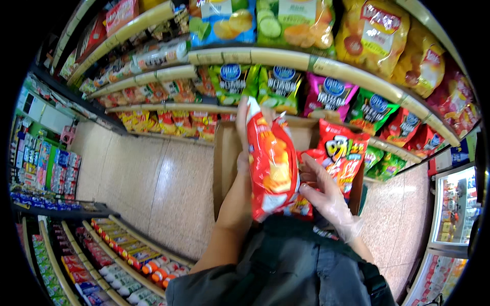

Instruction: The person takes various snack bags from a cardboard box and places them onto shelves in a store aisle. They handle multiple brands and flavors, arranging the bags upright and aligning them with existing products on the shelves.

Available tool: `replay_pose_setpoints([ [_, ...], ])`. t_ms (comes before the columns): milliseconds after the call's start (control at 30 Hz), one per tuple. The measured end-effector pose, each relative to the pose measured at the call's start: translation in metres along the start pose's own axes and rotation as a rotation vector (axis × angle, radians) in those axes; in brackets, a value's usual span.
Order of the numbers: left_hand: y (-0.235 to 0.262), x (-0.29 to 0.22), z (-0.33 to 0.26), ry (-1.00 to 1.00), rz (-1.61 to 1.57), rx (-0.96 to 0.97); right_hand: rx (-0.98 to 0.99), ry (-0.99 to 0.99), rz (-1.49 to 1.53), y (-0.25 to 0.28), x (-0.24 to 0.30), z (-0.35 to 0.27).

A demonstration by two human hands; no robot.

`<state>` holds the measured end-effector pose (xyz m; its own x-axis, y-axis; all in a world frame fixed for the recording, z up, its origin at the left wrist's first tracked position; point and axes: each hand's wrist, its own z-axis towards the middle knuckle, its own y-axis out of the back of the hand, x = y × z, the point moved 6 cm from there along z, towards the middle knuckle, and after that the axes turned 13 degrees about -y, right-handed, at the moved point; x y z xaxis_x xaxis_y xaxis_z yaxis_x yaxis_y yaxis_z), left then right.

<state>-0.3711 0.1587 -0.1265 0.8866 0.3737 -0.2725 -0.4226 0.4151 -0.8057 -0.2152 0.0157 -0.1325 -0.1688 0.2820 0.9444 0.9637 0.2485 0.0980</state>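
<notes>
While my left fingers (242,121) grip a puffy red plastic bag (273,173), my right fingers (318,173), spread, should likely steady it.

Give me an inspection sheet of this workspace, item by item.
Surface: open cardboard box in front of the person; what supports it is hidden.
Job's things: red snack bag, held over the box; another red bag leans at the box's right side.
Clutter: more red packaging, partly hidden between the hands.
Hands: left hand grips the snack bag's left side; right hand, in a clear glove, is beside it, grip unclear.
Cables: nothing seen.
Surroundings: snack shelves ahead, tiled floor, glass-fronted cabinet at right.
</notes>
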Motion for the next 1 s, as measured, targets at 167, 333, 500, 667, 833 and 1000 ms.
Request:
replay_pose_setpoints([
  [167,-0.065,-0.028,0.013,-0.075,1.112,0.061,-0.062,0.122,0.082,0.012,0.038,-0.006],
  [333,-0.125,-0.027,0.011,-0.412,1.507,0.437,-0.218,0.024,-0.334,0.011,0.041,0.000],
  [500,-0.126,-0.025,0.007,-0.271,1.636,0.549,-0.060,0.045,0.069,0.010,0.019,0.008],
  [667,-0.100,-0.049,-0.001,-0.251,1.510,0.442,-0.027,-0.267,0.722,0.032,0.000,0.002],
  [833,-0.009,-0.016,-0.067,0.686,0.782,0.099,-0.082,-0.135,0.937,0.043,0.000,0.000],
  [1000,-0.030,0.004,-0.113,1.017,0.549,0.007,-0.148,-0.348,0.843,0.028,-0.030,0.004],
])
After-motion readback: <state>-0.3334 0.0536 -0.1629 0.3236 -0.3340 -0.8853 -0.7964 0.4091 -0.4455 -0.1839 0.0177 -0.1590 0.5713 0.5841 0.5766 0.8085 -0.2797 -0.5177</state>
